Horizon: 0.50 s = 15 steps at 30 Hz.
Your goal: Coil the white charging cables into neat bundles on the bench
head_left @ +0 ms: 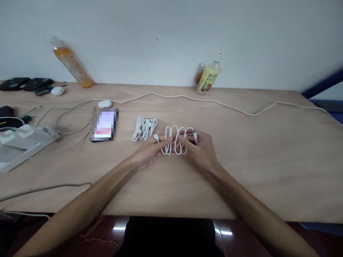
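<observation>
A white cable [176, 152] with a plug at each end is held in several upright loops over the middle of the table. My left hand [150, 150] grips its left loops between thumb and fingers, with one plug sticking up beside the thumb. On the other side, my right hand [201, 147] pinches the right loops, and the second plug shows near its index finger. Just beyond my left hand, a bundle of coiled white cables [144, 128] lies on the wooden table [257, 160].
A phone [105, 125] and a white case [104, 104] lie to the left. A long cable [184, 96] crosses behind. An orange bottle [71, 64] and a yellow bottle [209, 76] stand by the wall. A white holder [29, 146] is far left.
</observation>
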Tool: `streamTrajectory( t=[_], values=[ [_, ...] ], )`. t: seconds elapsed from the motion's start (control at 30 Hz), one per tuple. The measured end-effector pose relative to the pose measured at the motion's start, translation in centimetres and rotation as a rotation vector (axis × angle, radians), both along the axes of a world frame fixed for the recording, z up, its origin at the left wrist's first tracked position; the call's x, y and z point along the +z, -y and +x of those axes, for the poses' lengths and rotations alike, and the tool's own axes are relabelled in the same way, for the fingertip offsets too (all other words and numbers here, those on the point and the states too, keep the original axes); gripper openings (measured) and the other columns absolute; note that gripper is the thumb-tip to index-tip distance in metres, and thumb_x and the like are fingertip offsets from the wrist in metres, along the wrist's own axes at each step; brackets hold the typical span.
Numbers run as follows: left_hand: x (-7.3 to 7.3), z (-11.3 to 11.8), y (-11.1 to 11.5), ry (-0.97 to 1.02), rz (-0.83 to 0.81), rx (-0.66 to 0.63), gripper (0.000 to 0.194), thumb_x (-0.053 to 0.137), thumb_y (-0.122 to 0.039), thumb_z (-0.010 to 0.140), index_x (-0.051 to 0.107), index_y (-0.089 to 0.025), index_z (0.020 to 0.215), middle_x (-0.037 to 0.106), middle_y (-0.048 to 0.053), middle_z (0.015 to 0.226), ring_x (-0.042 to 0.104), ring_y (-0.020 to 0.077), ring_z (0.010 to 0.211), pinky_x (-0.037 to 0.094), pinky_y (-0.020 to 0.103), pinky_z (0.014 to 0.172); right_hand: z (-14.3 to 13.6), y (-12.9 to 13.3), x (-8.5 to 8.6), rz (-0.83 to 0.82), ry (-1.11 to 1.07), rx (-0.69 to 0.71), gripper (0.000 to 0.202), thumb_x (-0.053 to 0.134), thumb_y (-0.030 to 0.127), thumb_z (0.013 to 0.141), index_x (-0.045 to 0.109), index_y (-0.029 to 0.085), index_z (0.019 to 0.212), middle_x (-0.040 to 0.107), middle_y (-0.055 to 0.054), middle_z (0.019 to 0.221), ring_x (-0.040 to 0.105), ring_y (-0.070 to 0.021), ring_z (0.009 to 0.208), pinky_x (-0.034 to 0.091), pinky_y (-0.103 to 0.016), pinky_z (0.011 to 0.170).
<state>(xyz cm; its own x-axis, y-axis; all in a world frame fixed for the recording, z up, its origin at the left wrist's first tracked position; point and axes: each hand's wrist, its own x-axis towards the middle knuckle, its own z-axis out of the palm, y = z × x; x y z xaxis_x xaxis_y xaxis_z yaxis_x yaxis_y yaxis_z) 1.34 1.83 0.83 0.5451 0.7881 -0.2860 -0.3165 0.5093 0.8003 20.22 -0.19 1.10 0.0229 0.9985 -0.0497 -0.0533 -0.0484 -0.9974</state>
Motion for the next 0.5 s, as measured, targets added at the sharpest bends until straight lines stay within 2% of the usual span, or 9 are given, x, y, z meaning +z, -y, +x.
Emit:
streamTrajectory(
  t=[0.13, 0.27, 0.5],
  values=[
    [-0.41, -0.01, 0.05, -0.008, 0.003, -0.032, 0.013, 0.083, -0.024, 0.097, 0.086, -0.013, 0.103, 0.086, 0.013, 0.099, 0.083, 0.0258, 0.1, 0.065, 0.04, 0.098, 0.03, 0.11, -0.09, 0.076, 0.107, -0.024, 0.02, 0.085, 0.042, 0.081, 0.076, 0.023, 0.082, 0.072, 0.0, 0.064, 0.068, -0.0196, 0.058, 0.054, -0.031, 0.056],
    [-0.59, 0.21, 0.13, 0.016, -0.006, -0.029, 0.014, 0.082, -0.025, 0.097, 0.086, -0.013, 0.103, 0.086, 0.013, 0.099, 0.083, 0.023, 0.095, 0.065, 0.036, 0.094, 0.13, 0.05, 0.03, 0.102, 0.168, -0.024, 0.019, 0.08, 0.039, 0.083, 0.074, 0.023, 0.075, 0.072, 0.0, 0.062, 0.065, -0.0176, 0.054, 0.051, -0.029, 0.053],
    [-0.06, 0.47, 0.33, -0.013, -0.062, -0.021, 0.013, 0.084, -0.019, 0.094, 0.085, -0.013, 0.106, 0.086, 0.012, 0.102, 0.083, 0.022, 0.094, 0.067, 0.038, 0.096, 0.04, 0.1, 0.21, 0.073, 0.244, -0.005, 0.021, 0.072, 0.039, 0.084, 0.074, 0.021, 0.072, 0.069, 0.001, 0.059, 0.062, -0.0159, 0.052, 0.045, -0.026, 0.05]
  ],
)
